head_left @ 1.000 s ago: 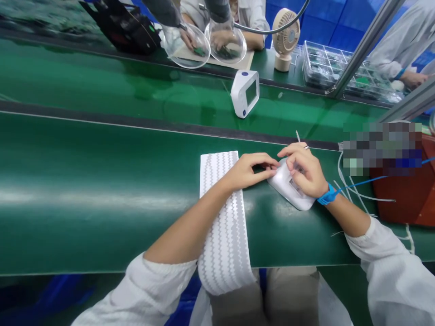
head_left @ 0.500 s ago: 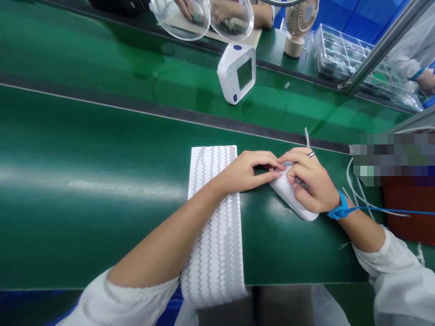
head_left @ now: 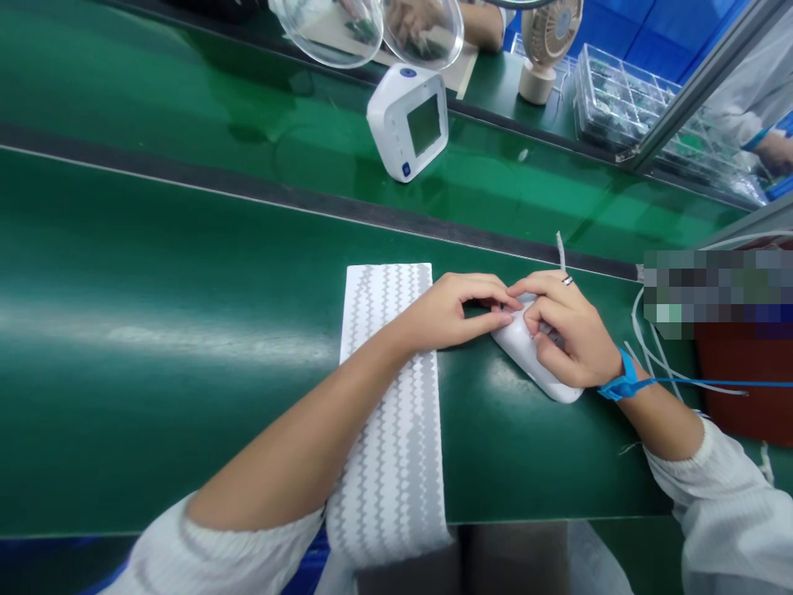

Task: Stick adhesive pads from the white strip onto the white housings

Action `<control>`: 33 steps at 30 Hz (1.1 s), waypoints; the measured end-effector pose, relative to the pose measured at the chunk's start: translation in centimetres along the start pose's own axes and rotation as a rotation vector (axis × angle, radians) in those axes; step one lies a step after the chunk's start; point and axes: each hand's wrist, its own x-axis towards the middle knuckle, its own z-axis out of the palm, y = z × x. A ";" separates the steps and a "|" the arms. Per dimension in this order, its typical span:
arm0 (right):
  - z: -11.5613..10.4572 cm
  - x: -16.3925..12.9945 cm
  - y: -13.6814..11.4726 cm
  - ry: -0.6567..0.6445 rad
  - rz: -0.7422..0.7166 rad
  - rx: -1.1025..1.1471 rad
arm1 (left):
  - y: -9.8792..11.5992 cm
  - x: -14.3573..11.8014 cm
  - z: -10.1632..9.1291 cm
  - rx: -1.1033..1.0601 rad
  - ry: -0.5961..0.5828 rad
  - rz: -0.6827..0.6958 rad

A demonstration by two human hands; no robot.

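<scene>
A white rounded plastic housing [head_left: 531,354] lies on the green bench, tilted diagonally to my front right. My left hand [head_left: 467,312] pinches its upper left end between thumb and fingers. Over its top, my right hand [head_left: 567,330] is bent with the index finger reaching to the left fingertips and the other fingers curled against the housing. Whether a small part sits under those curled fingers is hidden. Under my left forearm runs a white strip with grey zigzag lines [head_left: 396,446], hanging over the bench's front edge.
Beyond the bench edge, a white monitor with a grey screen [head_left: 396,124] stands on a green belt. Past it are clear round bowls [head_left: 334,45], a small fan [head_left: 545,49], a compartment box [head_left: 610,91] and co-workers' hands. A blue wrist-strap cord [head_left: 712,382] and white tubing lie at right.
The white monitor on the belt has shifted left. Both my hands and the housing stay almost in place.
</scene>
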 end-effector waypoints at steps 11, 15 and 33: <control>-0.2 0.1 -0.4 -0.018 0.023 -0.017 | -0.3 0.0 0.1 -0.009 0.003 0.025; -0.4 0.2 -0.5 -0.041 0.009 -0.023 | -0.4 0.1 0.1 -0.009 -0.002 0.022; -0.2 -0.2 0.8 -0.098 -0.074 -0.101 | 0.0 0.2 0.2 0.000 0.001 -0.035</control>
